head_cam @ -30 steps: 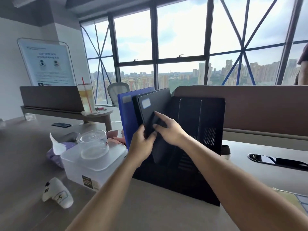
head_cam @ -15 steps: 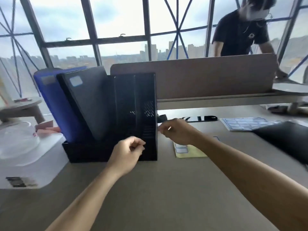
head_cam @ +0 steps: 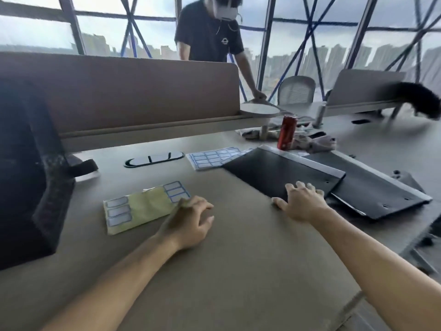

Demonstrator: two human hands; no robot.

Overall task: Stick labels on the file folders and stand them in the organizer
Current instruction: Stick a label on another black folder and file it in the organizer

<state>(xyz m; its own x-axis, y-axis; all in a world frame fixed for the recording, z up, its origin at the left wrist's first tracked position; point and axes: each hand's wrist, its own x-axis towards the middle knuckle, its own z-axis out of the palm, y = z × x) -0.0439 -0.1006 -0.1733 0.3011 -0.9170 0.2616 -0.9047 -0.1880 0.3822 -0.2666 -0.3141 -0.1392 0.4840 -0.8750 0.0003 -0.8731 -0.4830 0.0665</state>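
since half a second ago the view has swung right and both hands have left the black organizer (head_cam: 28, 168), which now stands blurred at the far left edge of the surface (head_cam: 214, 271). just right of it lies a yellow label backing sheet (head_cam: 140, 209), its long axis running left to right and rising slightly to the right, with blue-bordered labels at both ends. the left hand (head_cam: 188, 223) rests at that sheet's right end, its grip loosely curled and grasping nothing, fingertips touching the sheet's edge. farther back a fuller label sheet (head_cam: 212, 157) lies flat, long axis also left to right. the right hand (head_cam: 300, 203) is spread, its grip released, fingers laid on the near corner of a black file folder (head_cam: 281, 173) lying flat, its long axis running diagonally from the near left to the far right. a second black folder (head_cam: 381, 194) lies partly beneath it to the right. a red can (head_cam: 287, 136) stands upright behind the folders.
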